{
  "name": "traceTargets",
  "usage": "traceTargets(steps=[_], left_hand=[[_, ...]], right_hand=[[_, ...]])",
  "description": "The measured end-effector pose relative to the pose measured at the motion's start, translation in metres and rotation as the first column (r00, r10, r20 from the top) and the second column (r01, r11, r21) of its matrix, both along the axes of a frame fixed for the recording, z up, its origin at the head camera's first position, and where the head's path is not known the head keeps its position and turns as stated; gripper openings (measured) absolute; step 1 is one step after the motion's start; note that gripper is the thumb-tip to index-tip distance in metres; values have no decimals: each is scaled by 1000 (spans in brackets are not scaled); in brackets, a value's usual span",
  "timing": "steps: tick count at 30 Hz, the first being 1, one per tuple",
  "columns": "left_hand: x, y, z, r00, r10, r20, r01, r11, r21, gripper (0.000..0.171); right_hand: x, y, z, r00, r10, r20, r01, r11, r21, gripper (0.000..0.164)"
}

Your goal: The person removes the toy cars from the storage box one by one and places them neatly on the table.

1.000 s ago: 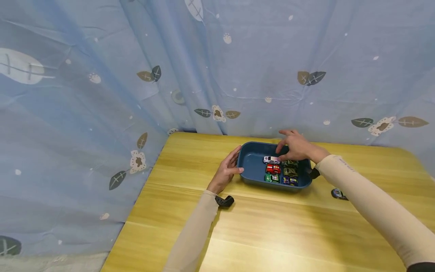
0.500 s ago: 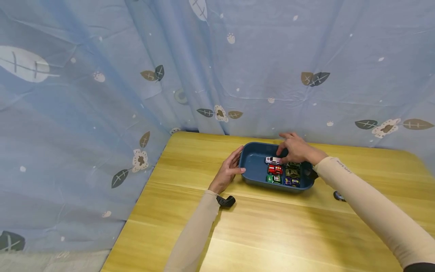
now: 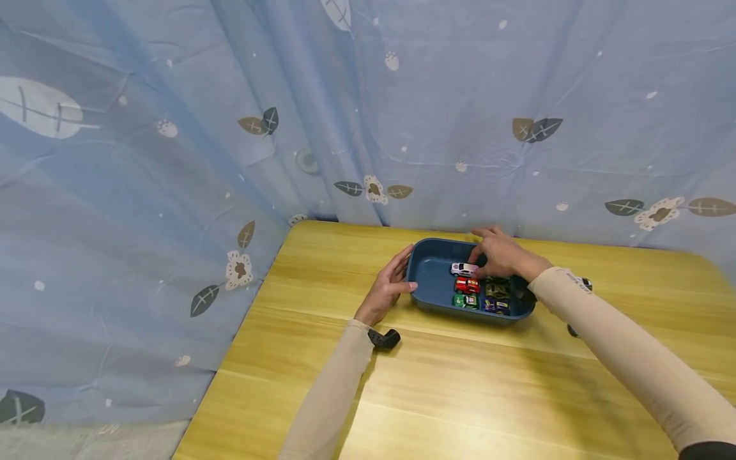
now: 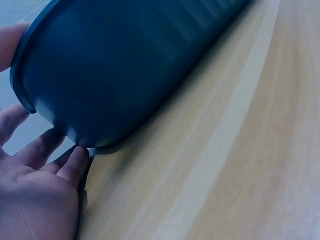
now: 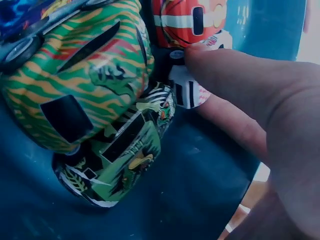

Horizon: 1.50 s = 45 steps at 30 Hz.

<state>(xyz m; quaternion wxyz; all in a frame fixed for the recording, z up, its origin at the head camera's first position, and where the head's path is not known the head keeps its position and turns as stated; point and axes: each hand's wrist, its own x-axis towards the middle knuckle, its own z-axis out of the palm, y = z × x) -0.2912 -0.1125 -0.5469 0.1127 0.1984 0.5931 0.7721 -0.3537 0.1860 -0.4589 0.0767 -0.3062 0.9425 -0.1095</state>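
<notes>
My left hand holds the left end of a dark blue plastic basin, thumb over the rim, fingers against the outer wall. Inside the basin, my right hand pinches a white toy car between thumb and finger. In the right wrist view that white car is partly covered by the thumb. Below it in the head view lie a red toy car and a green one. To their right are a camouflage car and a purple one.
A tiger-striped car and a dark green patterned car sit close to the white one. Beyond the right sleeve, a toy car and another peek out on the wooden table. A blue curtain hangs behind.
The head view has shifted slightly. My right fingers have settled a little lower at the white car. A second car shows behind the right sleeve, and the nearer one is more covered.
</notes>
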Motion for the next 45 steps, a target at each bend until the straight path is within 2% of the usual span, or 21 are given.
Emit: traceTargets(steps=[18, 27, 30, 35, 42, 45], left_hand=[[-2, 0, 0, 1000, -20, -10, 21, 1000, 6, 91], [-1, 1, 1, 1000, -7, -5, 7, 1000, 1, 89], [-1, -1, 0, 1000, -4, -11, 4, 1000, -12, 90], [1, 0, -1, 1000, -1, -7, 1, 1000, -23, 90], [4, 1, 0, 1000, -10, 2, 10, 1000, -26, 90], [3, 0, 1, 1000, -4, 1, 4, 1000, -23, 89]], right_hand=[[0, -4, -4, 1000, 0, 18, 0, 1000, 13, 15], [0, -2, -3, 997, 65, -31, -65, 998, 17, 12], [2, -1, 3, 997, 73, -21, -74, 997, -23, 13], [12, 7, 21, 994, 103, -31, -106, 990, -90, 18], [23, 32, 49, 975, 174, -135, -192, 972, -133, 18], [27, 51, 62, 973, 164, -164, -185, 975, -122, 18]])
